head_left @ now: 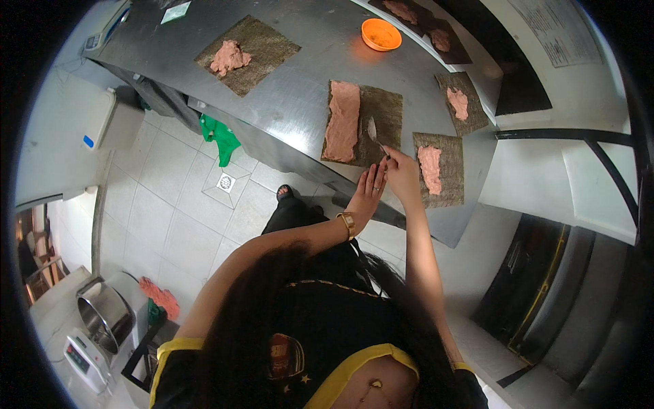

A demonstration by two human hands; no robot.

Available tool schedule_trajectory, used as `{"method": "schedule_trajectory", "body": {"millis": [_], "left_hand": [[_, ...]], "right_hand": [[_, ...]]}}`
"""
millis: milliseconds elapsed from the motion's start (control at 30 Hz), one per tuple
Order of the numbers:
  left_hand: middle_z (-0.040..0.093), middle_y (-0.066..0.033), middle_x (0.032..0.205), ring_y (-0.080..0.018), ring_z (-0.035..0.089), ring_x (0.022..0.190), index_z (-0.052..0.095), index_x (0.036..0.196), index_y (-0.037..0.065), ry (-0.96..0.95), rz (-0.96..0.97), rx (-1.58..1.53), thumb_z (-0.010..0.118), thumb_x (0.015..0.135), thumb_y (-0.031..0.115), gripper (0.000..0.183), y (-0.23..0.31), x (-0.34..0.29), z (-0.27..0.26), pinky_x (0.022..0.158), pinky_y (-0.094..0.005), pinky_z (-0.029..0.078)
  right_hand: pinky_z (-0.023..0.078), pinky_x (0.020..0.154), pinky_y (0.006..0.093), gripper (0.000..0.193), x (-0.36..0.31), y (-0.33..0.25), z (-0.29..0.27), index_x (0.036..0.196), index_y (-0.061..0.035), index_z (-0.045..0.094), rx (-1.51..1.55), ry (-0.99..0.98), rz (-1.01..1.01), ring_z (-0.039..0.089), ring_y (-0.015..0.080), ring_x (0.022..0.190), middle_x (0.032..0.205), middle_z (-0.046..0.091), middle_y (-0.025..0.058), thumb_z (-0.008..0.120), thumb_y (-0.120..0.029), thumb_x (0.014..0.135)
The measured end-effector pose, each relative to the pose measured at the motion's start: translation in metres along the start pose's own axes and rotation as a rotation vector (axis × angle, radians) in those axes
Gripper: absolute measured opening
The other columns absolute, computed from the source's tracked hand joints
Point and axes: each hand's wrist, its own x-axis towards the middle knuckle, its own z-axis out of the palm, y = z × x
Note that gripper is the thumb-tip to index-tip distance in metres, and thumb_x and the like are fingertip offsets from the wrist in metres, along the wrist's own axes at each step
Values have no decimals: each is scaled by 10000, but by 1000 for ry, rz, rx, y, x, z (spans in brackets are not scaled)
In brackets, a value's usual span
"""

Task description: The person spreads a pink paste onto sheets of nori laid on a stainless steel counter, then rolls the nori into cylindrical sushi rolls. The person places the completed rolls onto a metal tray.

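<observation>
A dark green seaweed sheet (383, 109) lies on the steel table in front of me. A thick pink band of ground-meat-like paste (343, 123) covers its left part. My right hand (402, 172) is closed on the handle of a metal spoon (372, 129), whose bowl is over the bare part of the sheet. Beside it, at the sheet's near edge, my left hand (366, 196) has its fingers stretched out and holds nothing. Its fingertips are close to the right hand; whether they touch it I cannot tell.
Another seaweed sheet with a pink lump (230, 58) lies far left. Sheets with paste lie at right (446, 187) and farther back (460, 102). An orange bowl (381, 35) stands at the table's back. A green cloth (219, 138) hangs by the table's front edge.
</observation>
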Motion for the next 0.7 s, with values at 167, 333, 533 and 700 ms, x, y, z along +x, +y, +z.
{"method": "schedule_trajectory", "body": {"millis": [167, 333, 533, 700], "left_hand": [[185, -259, 1498, -436, 176, 1387, 308, 1413, -39, -17, -16, -45, 449, 902, 252, 605, 1, 0, 0, 1122, -502, 188], [224, -253, 1486, -439, 199, 1379, 302, 1418, -36, -52, 22, -68, 452, 895, 247, 614, 0, -1, -1, 1114, -507, 204], [223, -253, 1489, -444, 229, 1368, 284, 1423, -41, -77, 6, -42, 433, 896, 239, 614, 11, 2, 12, 1106, -512, 220], [196, -244, 1506, -434, 212, 1379, 228, 1442, -36, -36, -24, 15, 413, 912, 238, 625, 8, 4, 6, 1108, -493, 233]], "right_hand": [[488, 653, 368, 353, 29, 1, 8, 1106, -59, 661, 3, -67, 12, 626, 283, 680, 758, 661, 132, 468, -18, 813], [459, 543, 320, 377, 15, -5, 10, 1121, -49, 654, -104, -119, -51, 582, 196, 544, 680, 612, 144, 480, -4, 789], [467, 605, 351, 386, -26, -2, 15, 1114, -49, 650, -164, -106, -148, 600, 275, 620, 723, 617, 178, 472, 8, 776], [486, 679, 359, 363, -50, -17, 1, 1087, -37, 659, -213, -188, -115, 629, 318, 710, 788, 638, 189, 454, 14, 792]]}}
